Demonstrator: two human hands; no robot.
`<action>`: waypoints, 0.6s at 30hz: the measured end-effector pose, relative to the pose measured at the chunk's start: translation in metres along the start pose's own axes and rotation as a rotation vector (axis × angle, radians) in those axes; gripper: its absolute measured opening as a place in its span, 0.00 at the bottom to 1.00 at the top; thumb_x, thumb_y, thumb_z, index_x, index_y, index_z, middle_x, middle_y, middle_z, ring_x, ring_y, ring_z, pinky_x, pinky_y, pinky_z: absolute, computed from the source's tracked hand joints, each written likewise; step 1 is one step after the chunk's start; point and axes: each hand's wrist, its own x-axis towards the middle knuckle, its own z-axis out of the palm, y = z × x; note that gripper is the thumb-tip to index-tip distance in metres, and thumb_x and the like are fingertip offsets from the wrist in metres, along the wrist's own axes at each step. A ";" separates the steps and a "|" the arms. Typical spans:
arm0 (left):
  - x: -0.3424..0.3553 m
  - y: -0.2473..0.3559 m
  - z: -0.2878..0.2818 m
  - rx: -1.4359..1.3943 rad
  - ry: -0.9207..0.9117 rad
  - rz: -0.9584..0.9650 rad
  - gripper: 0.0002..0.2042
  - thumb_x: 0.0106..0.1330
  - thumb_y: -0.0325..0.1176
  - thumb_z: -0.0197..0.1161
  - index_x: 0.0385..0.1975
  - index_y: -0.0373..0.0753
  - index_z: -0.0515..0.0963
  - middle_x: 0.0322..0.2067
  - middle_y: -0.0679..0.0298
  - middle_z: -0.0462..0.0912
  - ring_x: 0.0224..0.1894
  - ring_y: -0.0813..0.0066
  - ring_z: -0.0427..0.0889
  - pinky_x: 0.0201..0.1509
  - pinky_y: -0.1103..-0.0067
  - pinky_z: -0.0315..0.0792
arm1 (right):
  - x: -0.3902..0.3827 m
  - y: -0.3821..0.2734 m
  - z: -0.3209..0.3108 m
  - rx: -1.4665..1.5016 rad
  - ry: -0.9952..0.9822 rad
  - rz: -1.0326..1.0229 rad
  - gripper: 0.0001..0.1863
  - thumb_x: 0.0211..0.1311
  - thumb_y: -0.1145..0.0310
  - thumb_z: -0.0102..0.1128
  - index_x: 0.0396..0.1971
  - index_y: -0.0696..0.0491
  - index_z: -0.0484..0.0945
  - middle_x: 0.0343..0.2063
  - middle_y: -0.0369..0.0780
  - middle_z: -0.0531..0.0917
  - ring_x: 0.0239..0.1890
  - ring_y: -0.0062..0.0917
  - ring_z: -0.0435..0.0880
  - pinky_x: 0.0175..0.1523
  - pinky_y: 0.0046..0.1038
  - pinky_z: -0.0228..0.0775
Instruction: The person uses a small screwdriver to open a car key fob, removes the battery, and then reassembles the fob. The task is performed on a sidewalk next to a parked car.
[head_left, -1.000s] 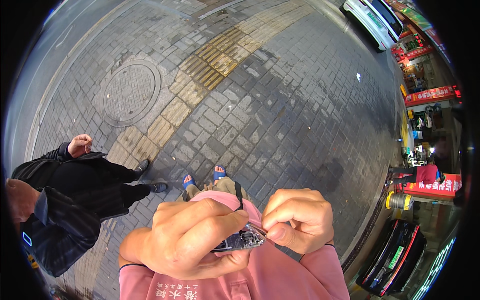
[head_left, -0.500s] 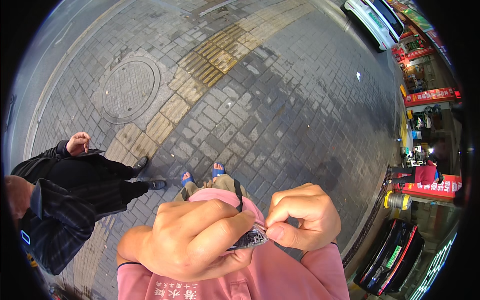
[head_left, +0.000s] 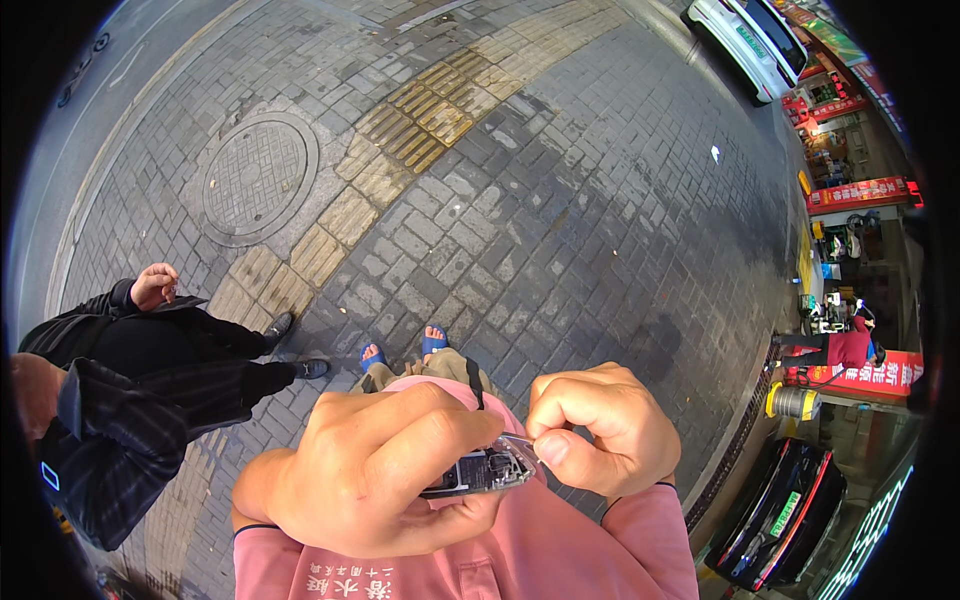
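Observation:
In front of my pink shirt, my left hand [head_left: 375, 475] is closed around a small dark device [head_left: 490, 470] with a clear rim. Its face lies open, showing dark and silvery parts inside that resemble a key fob's insides; the exact kind is unclear. Most of its lower end is covered by my left fingers. Close against the device's right end is my right hand [head_left: 605, 430], thumb and forefinger pinched together. A thin, shiny sliver [head_left: 520, 439] runs from that pinch to the device's upper edge; I cannot tell what it is.
A person in dark clothes [head_left: 130, 400] stands close at my left. Grey paving with a round manhole cover [head_left: 262, 178] and yellow tactile tiles [head_left: 420, 110] lies ahead. To the right are a black car [head_left: 775, 515], a cable reel [head_left: 795, 402], a person in dark red [head_left: 850, 348] and shopfronts.
My left fingers have shifted back, baring more of the device's inside. My right pinch has moved slightly up and left. A bicycle-like shape has appeared on the road at far left.

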 end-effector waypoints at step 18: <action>0.014 0.004 -0.006 -0.116 -0.028 -0.139 0.18 0.45 0.26 0.72 0.37 0.30 0.76 0.21 0.62 0.76 0.15 0.72 0.75 0.15 0.76 0.66 | 0.006 -0.004 0.005 0.125 0.102 0.035 0.18 0.67 0.62 0.56 0.19 0.58 0.72 0.14 0.36 0.71 0.15 0.21 0.68 0.21 0.26 0.54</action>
